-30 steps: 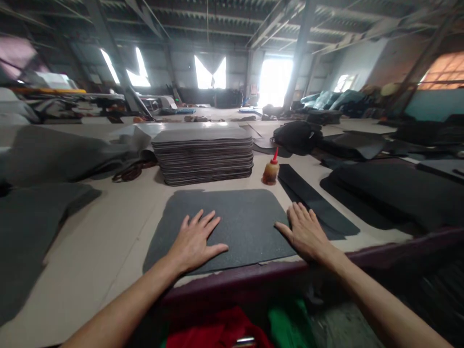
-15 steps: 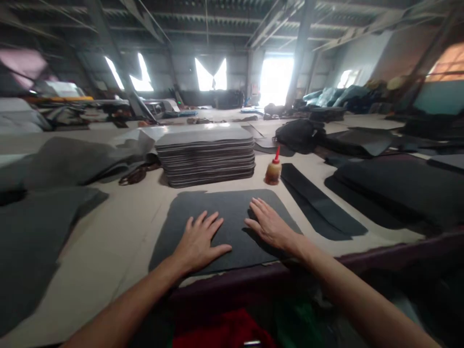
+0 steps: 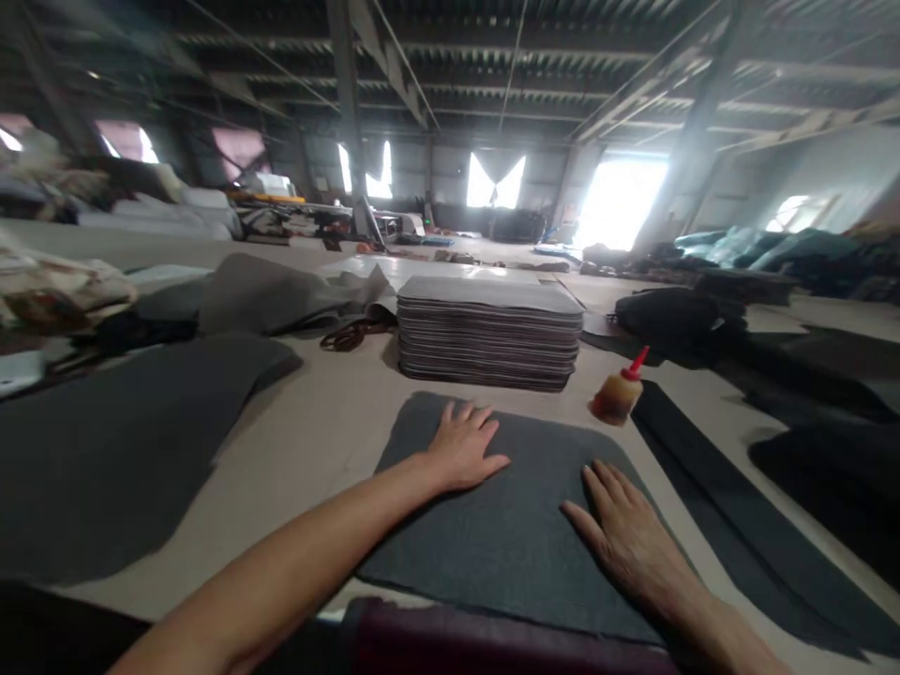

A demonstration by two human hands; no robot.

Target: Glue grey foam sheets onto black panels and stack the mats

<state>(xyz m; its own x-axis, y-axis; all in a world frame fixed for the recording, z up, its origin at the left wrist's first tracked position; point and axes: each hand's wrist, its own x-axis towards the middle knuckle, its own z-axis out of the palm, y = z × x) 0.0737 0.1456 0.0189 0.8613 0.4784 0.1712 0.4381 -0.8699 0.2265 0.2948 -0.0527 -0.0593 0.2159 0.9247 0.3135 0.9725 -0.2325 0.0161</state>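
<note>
Over dark sheet, spread hands, contact partly hidden

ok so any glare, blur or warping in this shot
Head view, far end: the doorway is blown out white, with haze around it; head view, middle: the stack casts a soft shadow to its left, while the left hand, right hand and dark sheet read clearly enough; head view, sides: detail smears toward the margins, and the bottle leans, perhaps from lens distortion.

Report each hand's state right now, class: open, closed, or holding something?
Left hand: open, palm down on the dark grey, rounded-corner flat sheet, holding nothing.
Right hand: open, palm down at the sheet's right side, holding nothing.
</note>
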